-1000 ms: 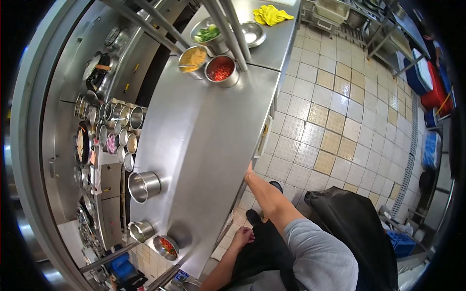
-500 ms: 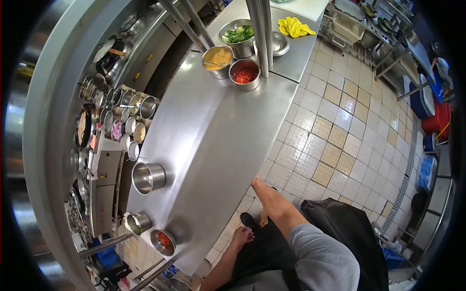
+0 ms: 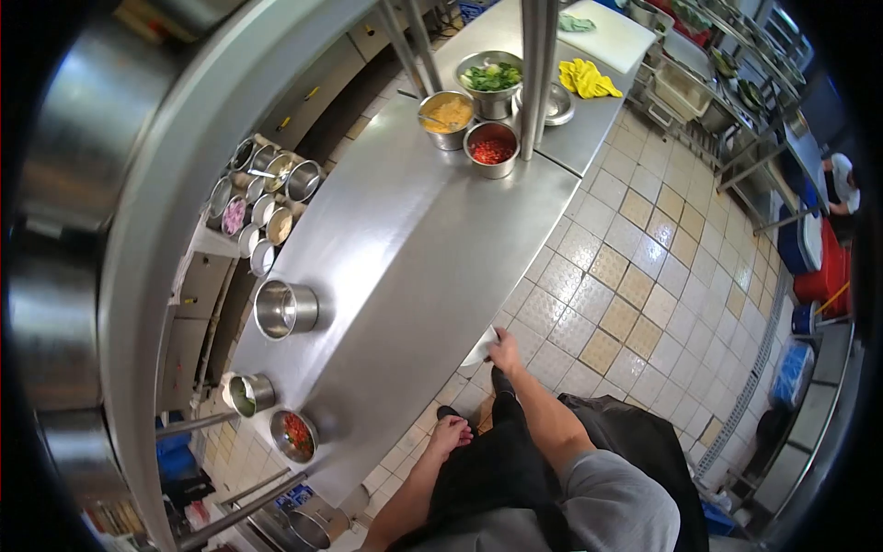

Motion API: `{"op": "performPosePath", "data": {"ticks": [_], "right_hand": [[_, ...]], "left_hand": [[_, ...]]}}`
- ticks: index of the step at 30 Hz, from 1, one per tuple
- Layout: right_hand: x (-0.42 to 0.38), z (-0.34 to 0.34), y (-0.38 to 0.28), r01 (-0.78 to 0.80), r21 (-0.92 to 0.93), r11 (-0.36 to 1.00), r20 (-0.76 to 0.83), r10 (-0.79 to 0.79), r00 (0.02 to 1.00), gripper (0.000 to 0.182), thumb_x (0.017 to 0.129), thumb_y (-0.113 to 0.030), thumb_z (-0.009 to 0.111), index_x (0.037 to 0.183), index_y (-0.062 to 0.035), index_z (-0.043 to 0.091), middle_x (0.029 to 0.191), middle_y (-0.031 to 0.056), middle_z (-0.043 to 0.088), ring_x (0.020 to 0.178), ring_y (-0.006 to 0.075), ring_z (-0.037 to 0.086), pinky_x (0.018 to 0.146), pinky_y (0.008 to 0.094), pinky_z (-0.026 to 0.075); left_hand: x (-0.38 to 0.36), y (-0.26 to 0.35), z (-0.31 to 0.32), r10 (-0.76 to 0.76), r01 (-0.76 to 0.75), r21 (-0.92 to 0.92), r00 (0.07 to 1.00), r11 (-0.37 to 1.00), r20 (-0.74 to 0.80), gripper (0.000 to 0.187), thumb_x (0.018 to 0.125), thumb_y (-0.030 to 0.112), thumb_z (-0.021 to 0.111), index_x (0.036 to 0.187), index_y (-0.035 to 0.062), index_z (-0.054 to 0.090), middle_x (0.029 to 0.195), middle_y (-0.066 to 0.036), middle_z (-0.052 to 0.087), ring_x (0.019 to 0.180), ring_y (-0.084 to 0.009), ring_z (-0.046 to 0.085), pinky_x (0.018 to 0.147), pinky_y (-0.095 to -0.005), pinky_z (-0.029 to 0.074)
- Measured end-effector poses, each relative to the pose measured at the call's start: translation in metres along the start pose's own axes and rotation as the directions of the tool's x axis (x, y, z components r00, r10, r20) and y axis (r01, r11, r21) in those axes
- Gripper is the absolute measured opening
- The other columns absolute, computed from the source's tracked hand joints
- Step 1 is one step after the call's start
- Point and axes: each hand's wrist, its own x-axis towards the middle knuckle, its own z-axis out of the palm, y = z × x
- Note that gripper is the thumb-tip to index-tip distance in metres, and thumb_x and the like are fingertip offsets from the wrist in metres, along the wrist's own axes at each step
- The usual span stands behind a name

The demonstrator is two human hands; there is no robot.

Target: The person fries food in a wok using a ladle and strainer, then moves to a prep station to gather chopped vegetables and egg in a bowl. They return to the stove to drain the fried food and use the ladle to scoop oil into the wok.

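Observation:
My right hand (image 3: 502, 349) is at the table's near edge, its fingers closed on a white plate (image 3: 479, 349), which is only partly visible beside the edge. Low in front of my dark apron, my left hand (image 3: 450, 433) is loosely curled, and nothing shows in it. Both hands are off the steel table (image 3: 405, 267). Closest to the left hand on the tabletop is a metal bowl of chopped red and green pieces (image 3: 296, 435).
Steel pots stand on the table: a larger one (image 3: 285, 310), one with greens (image 3: 250, 396), one with chopped red (image 3: 492, 149), one with orange-yellow food (image 3: 447, 120). A yellow cloth (image 3: 589, 79) lies beyond the posts (image 3: 538, 83). At far right is another person (image 3: 842, 184).
My right hand, hidden at the table edge before, now shows with a white plate in it. My left hand stays curled. The view has shifted.

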Motion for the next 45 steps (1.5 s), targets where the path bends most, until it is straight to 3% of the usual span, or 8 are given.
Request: {"op": "performPosePath", "data": {"ticks": [12, 21, 23, 27, 34, 37, 41, 45], "right_hand": [[-0.157, -0.114, 0.123, -0.446, 0.718, 0.534, 0.354, 0.271, 0.895, 0.025, 0.103, -0.01, 0.056, 0.125, -0.002, 0.06, 0.101, 0.0153, 0.066, 0.068, 0.017, 0.062, 0.05, 0.0189, 0.05], [-0.277, -0.058, 0.094, -0.215, 0.755, 0.619, 0.28, -0.008, 0.96, 0.031, 0.097, -0.005, 0.065, 0.128, -0.0034, 0.059, 0.111, 0.0154, 0.065, 0.076, 0.0163, 0.058, 0.049, 0.0168, 0.045], [-0.297, -0.016, 0.065, -0.069, 0.661, 0.747, 0.194, -0.081, 0.978, 0.027, 0.099, -0.008, 0.064, 0.126, -0.004, 0.062, 0.112, 0.013, 0.067, 0.079, 0.0158, 0.06, 0.059, 0.0216, 0.05], [-0.268, 0.085, 0.021, 0.064, 0.486, 0.872, 0.219, -0.192, 0.957, 0.021, 0.097, -0.006, 0.062, 0.117, -0.0032, 0.065, 0.102, 0.0055, 0.068, 0.082, 0.0154, 0.063, 0.068, 0.0261, 0.049], [-0.187, 0.346, -0.097, 0.122, 0.205, 0.971, 0.226, -0.168, 0.96, 0.02, 0.086, 0.004, 0.069, 0.104, 0.0089, 0.063, 0.1, 0.0165, 0.067, 0.08, 0.0277, 0.069, 0.074, 0.0387, 0.065], [-0.132, 0.435, -0.116, 0.092, 0.101, 0.991, 0.206, -0.111, 0.972, 0.016, 0.087, 0.007, 0.061, 0.103, 0.0103, 0.064, 0.099, 0.0213, 0.068, 0.075, 0.0332, 0.071, 0.063, 0.0392, 0.065], [-0.079, 0.494, -0.126, 0.184, -0.313, 0.932, 0.027, -0.185, 0.982, 0.021, 0.092, -0.005, 0.058, 0.08, 0.009, 0.068, 0.076, 0.0192, 0.073, 0.062, 0.0279, 0.072, 0.053, 0.0379, 0.06], [-0.077, 0.499, -0.135, 0.365, -0.108, 0.925, -0.167, -0.379, 0.91, 0.031, 0.094, -0.015, 0.057, 0.08, 0.0082, 0.071, 0.07, 0.0173, 0.072, 0.058, 0.0255, 0.072, 0.049, 0.0382, 0.055]], "left_hand": [[-0.05, -0.09, -0.058, 0.243, -0.2, 0.401, 0.968, 0.894, -0.06, 0.033, 0.097, 0.024, 0.069, 0.116, -0.0012, 0.059, 0.093, -0.013, 0.071, 0.072, -0.0201, 0.072, 0.062, -0.0338, 0.06], [-0.046, -0.426, -0.247, 0.084, -0.181, -0.155, 0.869, 0.971, -0.488, 0.023, 0.09, 0.023, 0.069, 0.092, -0.0003, 0.068, 0.08, -0.013, 0.074, 0.069, -0.025, 0.073, 0.06, -0.0364, 0.06], [-0.098, -0.474, -0.272, 0.412, 0.064, 0.905, 0.876, 0.42, -0.253, 0.02, 0.085, 0.023, 0.071, 0.082, 0.0027, 0.071, 0.084, -0.012, 0.076, 0.065, -0.0274, 0.073, 0.062, -0.0374, 0.059], [-0.133, -0.64, -0.301, 0.509, -0.139, 0.918, 0.857, 0.371, -0.076, 0.018, 0.083, 0.027, 0.072, 0.077, 0.0108, 0.074, 0.086, -0.01, 0.077, 0.083, -0.0279, 0.076, 0.066, -0.0412, 0.058], [-0.218, -0.642, -0.33, 0.099, -0.021, 0.204, 0.919, 0.979, -0.381, 0.017, 0.096, 0.02, 0.066, 0.096, 0.003, 0.069, 0.088, -0.013, 0.075, 0.079, -0.0252, 0.076, 0.062, -0.0375, 0.06], [-0.222, -0.617, -0.343, -0.116, -0.114, -0.39, 0.847, 0.914, -0.519, 0.018, 0.097, 0.018, 0.064, 0.099, 0.0003, 0.065, 0.088, -0.015, 0.072, 0.077, -0.0266, 0.074, 0.06, -0.0385, 0.06], [-0.258, -0.573, -0.358, -0.131, -0.273, -0.504, 0.767, 0.819, -0.628, 0.019, 0.099, 0.015, 0.06, 0.103, -0.0034, 0.06, 0.088, -0.017, 0.068, 0.074, -0.0284, 0.072, 0.058, -0.0398, 0.059], [-0.273, -0.552, -0.367, -0.164, -0.278, -0.511, 0.733, 0.814, -0.66, 0.02, 0.099, 0.014, 0.059, 0.105, -0.0053, 0.058, 0.089, -0.018, 0.067, 0.074, -0.0296, 0.071, 0.058, -0.0406, 0.059]]}}
